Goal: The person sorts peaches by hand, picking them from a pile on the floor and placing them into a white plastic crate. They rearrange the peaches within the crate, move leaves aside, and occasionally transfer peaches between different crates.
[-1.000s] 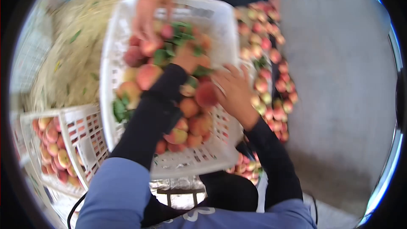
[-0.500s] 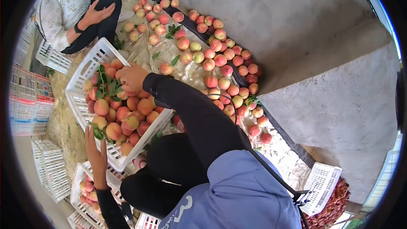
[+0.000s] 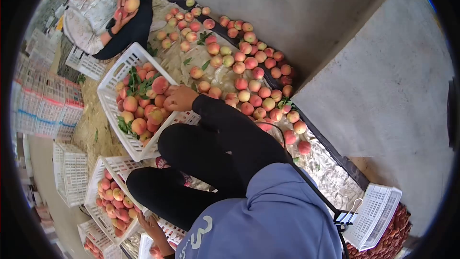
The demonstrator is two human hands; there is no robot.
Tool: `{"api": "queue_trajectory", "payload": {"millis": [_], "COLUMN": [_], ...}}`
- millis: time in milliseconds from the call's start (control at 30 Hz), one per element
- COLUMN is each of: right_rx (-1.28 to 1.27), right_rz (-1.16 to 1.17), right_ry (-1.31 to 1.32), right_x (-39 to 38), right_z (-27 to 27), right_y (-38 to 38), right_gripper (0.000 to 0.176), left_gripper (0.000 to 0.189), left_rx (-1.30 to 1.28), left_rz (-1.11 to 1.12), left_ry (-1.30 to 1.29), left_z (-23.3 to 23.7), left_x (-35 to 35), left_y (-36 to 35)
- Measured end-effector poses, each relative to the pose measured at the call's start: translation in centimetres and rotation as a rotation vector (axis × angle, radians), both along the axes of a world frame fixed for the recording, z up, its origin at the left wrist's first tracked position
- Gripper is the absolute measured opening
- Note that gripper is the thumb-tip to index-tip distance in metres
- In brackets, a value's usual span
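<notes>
My right hand (image 3: 180,98) curls its fingers around a peach (image 3: 168,104) at the rim of the full crate (image 3: 111,97). I think a soft grip avoids bruising. For my left hand (image 3: 152,229), I cannot tell the fingers.

A crate (image 3: 111,110) filled with peaches (image 3: 143,110) is set at centre left. Loose peaches (image 3: 244,74) are spread on a sheet (image 3: 330,172) to its right, toward upper centre. A second filled crate (image 3: 122,168) is placed below it, with an empty crate (image 3: 69,172) at that one's left. Stacked crates (image 3: 43,105) are ranged along the left edge.
</notes>
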State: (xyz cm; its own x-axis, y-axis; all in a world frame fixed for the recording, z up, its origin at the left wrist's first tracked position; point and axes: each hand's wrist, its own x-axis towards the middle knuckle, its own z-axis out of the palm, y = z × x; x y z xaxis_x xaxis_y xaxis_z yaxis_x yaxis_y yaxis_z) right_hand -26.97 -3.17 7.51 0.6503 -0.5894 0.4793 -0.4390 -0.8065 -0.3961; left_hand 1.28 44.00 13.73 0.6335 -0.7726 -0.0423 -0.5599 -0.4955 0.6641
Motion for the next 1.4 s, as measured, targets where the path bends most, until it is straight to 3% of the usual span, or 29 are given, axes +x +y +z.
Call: {"api": "queue_trajectory", "payload": {"millis": [100,133,200,333,400,433,500,600,667,767,800,867,900,933,1000,1100,1133,1200,1267,1367,1400], "right_rx": [-0.13,-0.228,0.069,0.08,0.32,0.32,0.419,0.18,0.188,0.258,0.266,0.383,0.306,0.32,0.31,0.201,0.211,0.359,0.205,0.185,-0.038], "right_rz": [0.058,0.148,0.022,0.103,0.158,0.182,0.02,0.055,0.127,0.417,0.424,0.399,0.428,0.431,0.429,0.486,0.492,0.399,0.39,0.256,0.142], "right_ry": [-0.239,-0.044,-0.061,-0.051,0.087,0.101,0.435,0.386,0.363,0.457,0.466,0.676,0.643,0.649,0.743,0.707,0.711,0.42,0.19,0.145,0.144], "right_x": [-0.6,-1.7,-2.6,-3.9,-4.5,-4.0,-2.7,1.4,4.5,8.6,9.7,11.5,12.2,12.7,13.6,14.1,14.2,14.8,16.0,17.2,17.7], "right_z": [-0.8,-1.0,0.8,1.7,2.9,4.4,7.8,9.2,8.2,5.2,4.3,2.3,1.6,1.0,0.8,1.1,1.5,2.3,3.1,5.1,4.9], "right_y": [1.5,1.4,4.4,4.9,3.1,2.6,1.7,0.0,-1.4,-3.3,-3.4,-3.2,-2.8,-2.9,-3.2,-4.9,-5.5,-6.6,-9.7,-13.1,-14.2], "right_gripper": [0.016,0.015,0.027,0.038,0.041,0.041,0.043,0.043,0.046,0.059,0.059,0.07,0.074,0.074,0.073,0.072,0.072,0.071,0.07,0.065,0.061], "left_gripper": [0.053,0.052,0.046,0.037,0.035,0.035,0.034,0.035,0.041,0.047,0.048,0.05,0.052,0.052,0.051,0.059,0.059,0.06,0.059,0.057,0.056], "left_rx": [-0.066,-0.127,-0.175,-0.281,-0.28,-0.28,-0.347,-0.294,-0.239,-0.114,-0.021,0.103,0.227,0.235,0.128,0.217,0.224,0.311,0.269,0.183,0.151], "left_rz": [-0.007,-0.071,0.005,0.003,0.008,0.035,-0.1,-0.262,-0.389,-0.593,-0.724,-0.768,-0.821,-0.826,-0.875,-1.005,-1.008,-1.102,-1.052,-0.931,-0.857], "left_ry": [-0.145,-0.191,-0.203,-0.087,-0.003,0.004,-0.035,-0.251,-0.329,-0.385,-0.424,-0.494,-0.572,-0.558,-0.877,-1.029,-1.018,-0.703,-0.564,-0.328,-0.215], "left_z": [0.2,0.4,0.2,-0.6,0.4,0.8,1.4,1.5,1.2,-1.0,-1.8,-4.1,-5.0,-5.8,-7.2,-7.9,-7.2,-5.6,-3.9,-1.2,-0.9], "left_x": [-0.2,0.1,-0.3,1.5,1.7,1.9,2.6,4.2,4.9,5.3,5.2,4.9,4.8,4.9,5.2,6.1,6.3,6.9,7.3,7.5,7.6], "left_y": [-1.6,-2.4,-3.7,-7.4,-10.1,-11.7,-15.3,-22.3,-27.1,-33.0,-34.5,-36.5,-37.1,-37.6,-38.6,-40.4,-41.0,-41.8,-42.4,-44.5,-45.1]}}
